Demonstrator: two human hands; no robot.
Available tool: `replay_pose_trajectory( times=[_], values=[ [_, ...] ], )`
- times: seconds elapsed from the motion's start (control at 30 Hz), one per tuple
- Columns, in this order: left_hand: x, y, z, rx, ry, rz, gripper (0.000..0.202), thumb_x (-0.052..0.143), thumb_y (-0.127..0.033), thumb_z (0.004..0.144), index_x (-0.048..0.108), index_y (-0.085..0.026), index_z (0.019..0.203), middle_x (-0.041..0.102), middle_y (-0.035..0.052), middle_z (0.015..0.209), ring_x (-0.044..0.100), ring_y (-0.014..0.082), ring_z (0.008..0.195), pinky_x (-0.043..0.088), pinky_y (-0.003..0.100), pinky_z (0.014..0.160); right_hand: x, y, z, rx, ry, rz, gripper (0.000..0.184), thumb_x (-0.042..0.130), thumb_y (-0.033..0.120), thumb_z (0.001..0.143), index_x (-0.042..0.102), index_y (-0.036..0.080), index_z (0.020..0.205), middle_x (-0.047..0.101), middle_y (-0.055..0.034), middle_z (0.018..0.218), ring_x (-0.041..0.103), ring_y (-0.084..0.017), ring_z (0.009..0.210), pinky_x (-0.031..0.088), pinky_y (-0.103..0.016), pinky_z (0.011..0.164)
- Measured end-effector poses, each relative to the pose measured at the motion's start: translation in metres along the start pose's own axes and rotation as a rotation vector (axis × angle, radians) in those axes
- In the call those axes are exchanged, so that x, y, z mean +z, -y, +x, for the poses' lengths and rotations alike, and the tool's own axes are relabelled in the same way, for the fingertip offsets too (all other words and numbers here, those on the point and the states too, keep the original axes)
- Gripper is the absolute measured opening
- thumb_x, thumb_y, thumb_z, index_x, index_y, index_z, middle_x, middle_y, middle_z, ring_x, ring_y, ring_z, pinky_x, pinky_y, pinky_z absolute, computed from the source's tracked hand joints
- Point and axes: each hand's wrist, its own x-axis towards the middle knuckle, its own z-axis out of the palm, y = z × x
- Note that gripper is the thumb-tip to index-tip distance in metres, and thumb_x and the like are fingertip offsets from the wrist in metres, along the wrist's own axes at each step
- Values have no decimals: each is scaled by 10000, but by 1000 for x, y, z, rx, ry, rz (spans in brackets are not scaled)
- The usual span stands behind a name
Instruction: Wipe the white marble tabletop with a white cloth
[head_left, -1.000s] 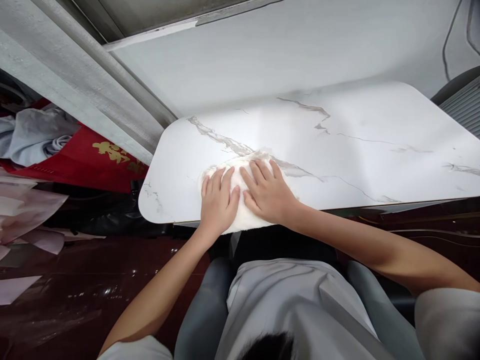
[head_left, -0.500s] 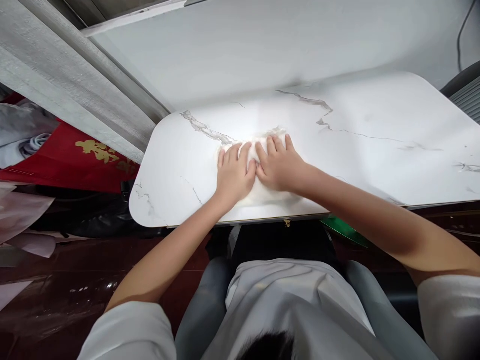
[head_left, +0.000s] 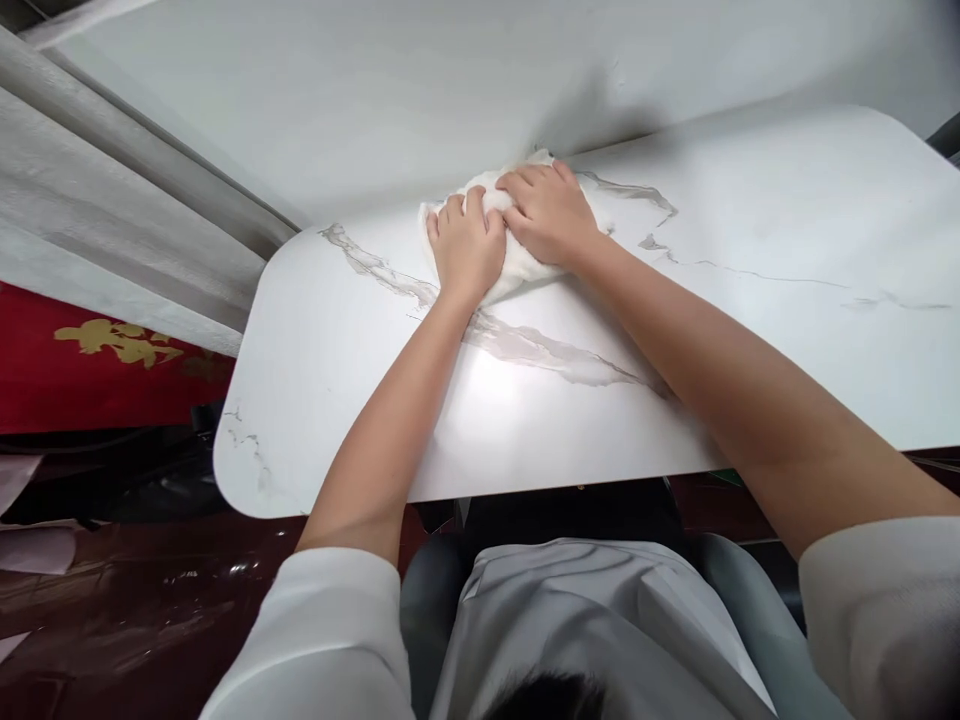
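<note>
A white cloth [head_left: 517, 270] lies bunched on the far part of a white marble-patterned table [head_left: 300, 400], close to the wall. My left hand [head_left: 469, 245] presses on its left half, fingers curved over the fabric. On the right half, my right hand [head_left: 551, 210] grips the cloth with bent fingers. The two thumbs nearly meet at the middle of the cloth. Parts of the cloth are hidden under both palms.
A pale wall [head_left: 375, 110] rises behind the table's far edge. A grey-white curtain [head_left: 135, 200] hangs at the left, above a red cloth with gold print [head_left: 45, 370]. The dark red floor [head_left: 150, 620] is glossy.
Both hands have pushed the cloth away from me, from near the table's front edge to its far edge. My arms are stretched further and the view has shifted.
</note>
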Motion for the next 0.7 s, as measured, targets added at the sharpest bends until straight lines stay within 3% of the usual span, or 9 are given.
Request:
replay_pose_trajectory(
  times=[0.1,0.23,0.33,0.53,0.7],
  values=[
    [2,-9,18,-27,24,82,473,328,-273,953,506,-202,1385,539,104,1406,436,242,1360,183,424,1245,0,-10,15,10,-19,-10,416,370,176,965,580,138,1323,596,-86,1306,492,-260,1280,277,-468,1174],
    [6,-12,40,-22,25,82,496,298,-327,906,500,-318,1359,555,67,1389,439,247,1347,220,413,1236,1,-19,31,49,-34,-54,393,379,185,976,589,123,1302,604,-81,1258,494,-275,1253,334,-446,1123],
    [11,-11,51,-18,5,93,486,299,-349,895,505,-337,1335,568,58,1366,455,262,1325,240,432,1229,1,-23,40,54,-31,-94,397,372,212,972,572,116,1301,579,-82,1284,457,-250,1262,324,-419,1126],
    [14,-11,53,-14,-42,126,454,302,-296,914,520,-281,1312,603,52,1321,497,233,1278,301,420,1196,2,-27,49,66,4,-140,617,133,465,961,498,200,1383,562,-88,1355,430,-270,1274,272,-423,1146],
    [14,-11,43,-17,2,113,502,315,-335,920,447,-292,1403,556,57,1398,439,246,1334,225,423,1242,1,-26,36,15,-27,-128,477,309,263,981,549,114,1364,589,-80,1302,468,-236,1273,292,-419,1144]
  ],
)
